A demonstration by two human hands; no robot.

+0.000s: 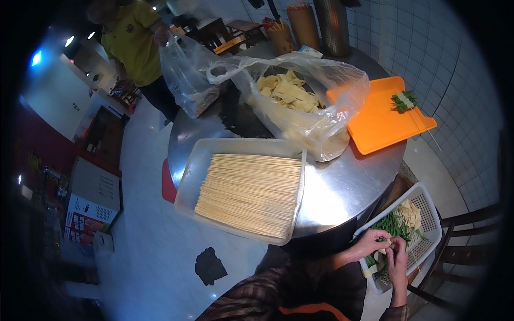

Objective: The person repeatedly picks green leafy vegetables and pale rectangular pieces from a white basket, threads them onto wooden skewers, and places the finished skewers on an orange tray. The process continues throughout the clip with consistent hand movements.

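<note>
At the lower right, my left hand (371,244) and my right hand (397,259) meet fingertip to fingertip over a white plastic basket (433,224). Between them they pinch a small pale strip, partly hidden by the fingers, and a thin bamboo skewer (414,259) sticks out beside my right hand. Cut green leafy stalks (392,224) and pale folded sheets (410,214), perhaps tofu skin, lie in the basket. On an orange tray (377,116) farther up rests a skewered bundle of greens wrapped in pale strips (404,101).
A round metal table (329,200) carries a plastic box of bamboo skewers (249,192) and a clear bag of pale sheets (313,132). Holders with sticks (281,38) stand behind. A person in a yellow shirt (134,44) holds another plastic bag (190,80). A wooden chair (470,254) is at right.
</note>
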